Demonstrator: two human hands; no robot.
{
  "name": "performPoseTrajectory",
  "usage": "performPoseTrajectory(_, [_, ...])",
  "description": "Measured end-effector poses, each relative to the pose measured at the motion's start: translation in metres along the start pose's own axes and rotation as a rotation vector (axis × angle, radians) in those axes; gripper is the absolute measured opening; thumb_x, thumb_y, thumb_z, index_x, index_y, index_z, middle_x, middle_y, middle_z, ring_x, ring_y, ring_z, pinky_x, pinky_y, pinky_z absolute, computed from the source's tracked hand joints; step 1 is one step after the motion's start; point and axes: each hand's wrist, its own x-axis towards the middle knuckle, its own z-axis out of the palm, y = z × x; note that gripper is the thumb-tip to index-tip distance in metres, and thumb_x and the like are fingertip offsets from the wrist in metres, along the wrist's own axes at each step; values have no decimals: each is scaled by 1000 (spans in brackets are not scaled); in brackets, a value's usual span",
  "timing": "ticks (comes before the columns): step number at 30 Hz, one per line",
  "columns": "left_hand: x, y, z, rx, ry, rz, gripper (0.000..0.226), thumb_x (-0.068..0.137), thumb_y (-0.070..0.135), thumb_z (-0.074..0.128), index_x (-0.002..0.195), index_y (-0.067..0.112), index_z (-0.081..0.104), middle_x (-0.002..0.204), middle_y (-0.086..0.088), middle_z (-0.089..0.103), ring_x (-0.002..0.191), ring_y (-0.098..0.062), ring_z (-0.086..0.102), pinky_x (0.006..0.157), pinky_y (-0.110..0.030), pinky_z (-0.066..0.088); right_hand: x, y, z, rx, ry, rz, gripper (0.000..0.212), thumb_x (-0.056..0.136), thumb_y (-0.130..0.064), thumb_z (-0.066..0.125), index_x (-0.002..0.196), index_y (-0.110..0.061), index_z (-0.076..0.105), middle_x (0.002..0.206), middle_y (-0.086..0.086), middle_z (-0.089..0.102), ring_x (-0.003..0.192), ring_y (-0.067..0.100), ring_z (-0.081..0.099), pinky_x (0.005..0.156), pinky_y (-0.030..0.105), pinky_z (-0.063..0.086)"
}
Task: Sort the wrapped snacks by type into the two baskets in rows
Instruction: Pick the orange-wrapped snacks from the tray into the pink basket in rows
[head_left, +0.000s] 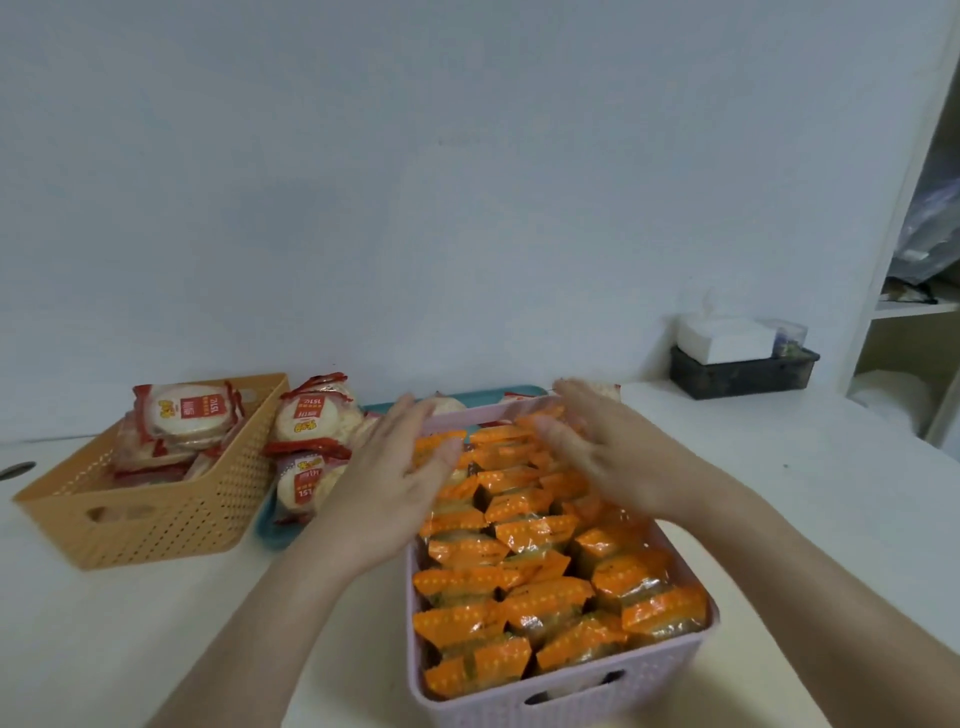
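- The pink basket (566, 691) stands nearest on the table (156, 623) and looks almost full: orange-wrapped snacks (540, 597) stand in about three rows, roughly twenty-five showing; the far end is hidden.
- Both hands hover over its far end, palms facing. The left hand (387, 486) and right hand (605, 449) are spread flat and pinch nothing, seemingly squaring up the rows.
- The orange basket (156, 509), at the left, holds round red-and-white packs (184, 415), loosely piled; at least four show.
- About three more round packs (311, 447) lie on the blue tray (272, 525) between the baskets, and probably more behind the pink basket, unsorted.
- Judgement: orange snacks are nearly done; round packs are left.
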Motion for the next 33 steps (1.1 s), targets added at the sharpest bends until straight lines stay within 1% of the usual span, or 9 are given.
performPoseTrajectory(4, [-32, -6, 11, -541, 3, -81, 32, 98, 33, 50, 127, 46, 47, 116, 27, 63, 100, 12, 60, 81, -24, 48, -26, 2, -5, 224, -65, 124, 58, 96, -50, 41, 148, -29, 29, 144, -6, 44, 128, 16, 46, 100, 29, 36])
performPoseTrajectory(7, [-50, -8, 24, -685, 41, -136, 40, 99, 17, 50, 124, 48, 53, 108, 22, 70, 99, -2, 67, 81, -36, 55, -40, -3, 5, 259, -141, 138, 51, 96, -46, 46, 142, -29, 35, 120, -20, 56, 102, 0, 57, 89, 13, 45])
performPoseTrajectory(11, [-57, -5, 35, -853, 101, -228, 48, 97, 8, 45, 124, 44, 59, 112, 2, 72, 100, -22, 70, 78, -46, 58, -45, -7, 8, 294, -115, 171, 47, 98, -37, 47, 141, -21, 39, 91, -26, 40, 72, -13, 41, 61, -8, 34])
performPoseTrajectory(16, [-62, 8, 37, -986, 167, -265, 46, 95, 2, 44, 117, 35, 66, 99, -7, 76, 87, -27, 72, 63, -38, 58, -50, -9, 6, 305, -82, 173, 45, 100, -35, 45, 139, -14, 43, 112, -11, 50, 90, 1, 44, 66, 7, 34])
performPoseTrajectory(19, [-59, 12, 42, -1004, 185, -285, 49, 93, 1, 46, 124, 34, 64, 99, -8, 76, 87, -28, 72, 62, -38, 58, -52, -4, 4, 342, -46, 201, 41, 100, -36, 44, 135, -14, 47, 107, -9, 51, 87, 2, 45, 79, 18, 32])
performPoseTrajectory(22, [-53, 21, 52, -1014, 179, -304, 47, 93, 2, 48, 122, 35, 64, 99, -6, 76, 86, -27, 73, 66, -42, 60, -52, 8, -3, 371, -22, 217, 41, 100, -34, 46, 136, -16, 47, 103, -14, 52, 77, -5, 48, 72, 17, 36])
performPoseTrajectory(26, [-39, 39, 68, -1011, 135, -273, 43, 95, 2, 45, 113, 35, 67, 96, -4, 76, 87, -25, 73, 72, -44, 59, -49, 29, -19, 393, 2, 278, 53, 99, -38, 46, 148, -21, 35, 132, -9, 55, 113, 12, 57, 94, 26, 42])
performPoseTrajectory(29, [-23, 51, 82, -1013, 105, -245, 46, 94, 0, 44, 109, 37, 66, 90, 4, 77, 82, -18, 73, 63, -34, 60, -47, 46, -32, 445, 4, 299, 38, 100, -32, 46, 138, -26, 48, 98, -21, 59, 88, 1, 59, 72, 18, 42])
performPoseTrajectory(33, [0, 69, 106, -1007, 42, -276, 47, 96, 4, 45, 95, 48, 62, 93, 3, 77, 86, -19, 74, 70, -38, 61, -42, 74, -49, 487, 16, 345, 33, 100, -31, 45, 133, -32, 47, 87, -22, 54, 78, -2, 55, 64, 18, 39])
